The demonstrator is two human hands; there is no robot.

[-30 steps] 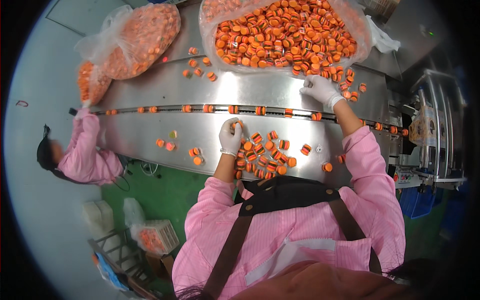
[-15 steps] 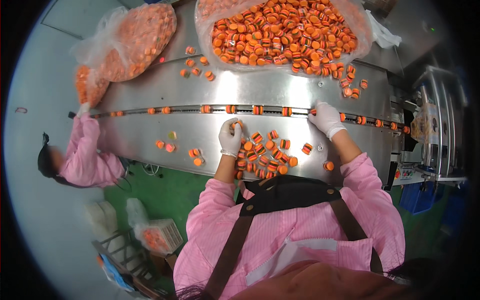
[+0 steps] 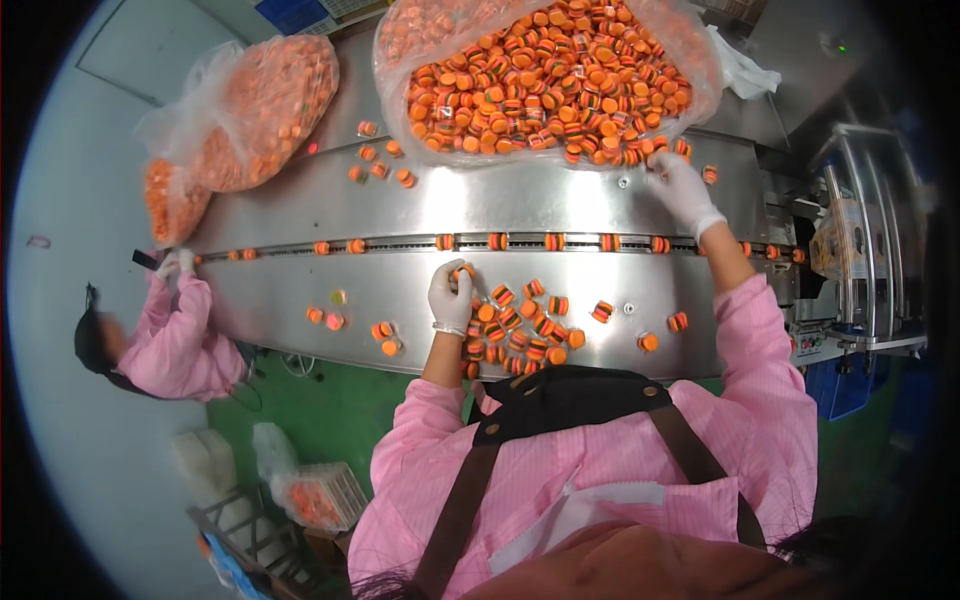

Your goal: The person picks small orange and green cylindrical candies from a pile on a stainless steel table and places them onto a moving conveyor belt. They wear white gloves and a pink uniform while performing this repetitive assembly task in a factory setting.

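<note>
Left hand [image 3: 449, 301] pinching one wrapped candy [image 3: 462, 271], near side of track [image 3: 400, 244].
Right hand [image 3: 684, 192] sitting by far bag [image 3: 704, 62], near right edge; can't tell grip. Candy probably handling light, squishy, slick in film; sides offering best hold. Pile [image 3: 543, 325] lying near on bench [image 3: 540, 207].

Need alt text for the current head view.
A gloved left hand holds a burger-shaped candy beside a loose pile on a steel table; the gloved right hand is at the edge of an open plastic bag of candies. A narrow candy-carrying conveyor runs between pile and bag; a co-worker in pink is far left.
</note>
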